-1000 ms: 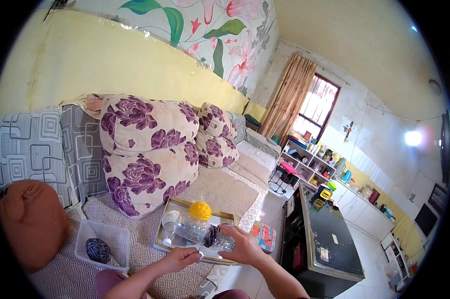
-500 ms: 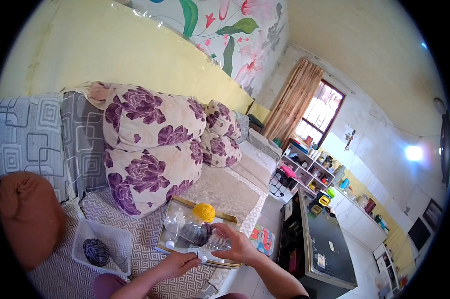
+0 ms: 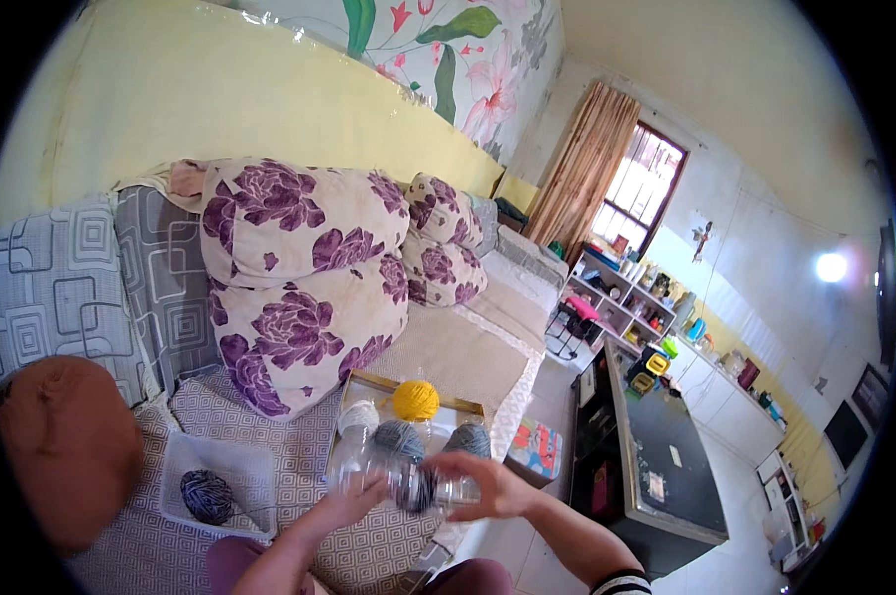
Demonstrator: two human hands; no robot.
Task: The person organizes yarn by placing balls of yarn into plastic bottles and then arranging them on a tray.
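Above the front edge of the tray, a clear plastic bottle (image 3: 442, 493) lies sideways between my hands, with dark yarn showing through its middle. My right hand (image 3: 490, 488) curls round its right part. At the other end, my left hand (image 3: 349, 501) is closed against the clear plastic; its fingertips are blurred. The shallow gold-rimmed tray (image 3: 369, 380) sits just beyond, holding a yellow yarn ball (image 3: 415, 401), a white yarn ball (image 3: 359, 416), a grey yarn ball (image 3: 398, 437) and a blue-grey yarn ball (image 3: 470, 439). Clear plastic around the balls is hard to separate.
To the left, a white plastic basket (image 3: 175, 466) holds a dark yarn ball (image 3: 207, 496). A brown rounded cushion (image 3: 66, 451) is at far left, and flowered bundles (image 3: 299, 288) stand behind. A dark glass-topped table (image 3: 671, 466) and a colourful stool (image 3: 537, 448) are on the right.
Both hands have drawn the bottle toward me and away from the tray. White, grey and blue-grey yarn balls now show in the tray. The view has shifted slightly.
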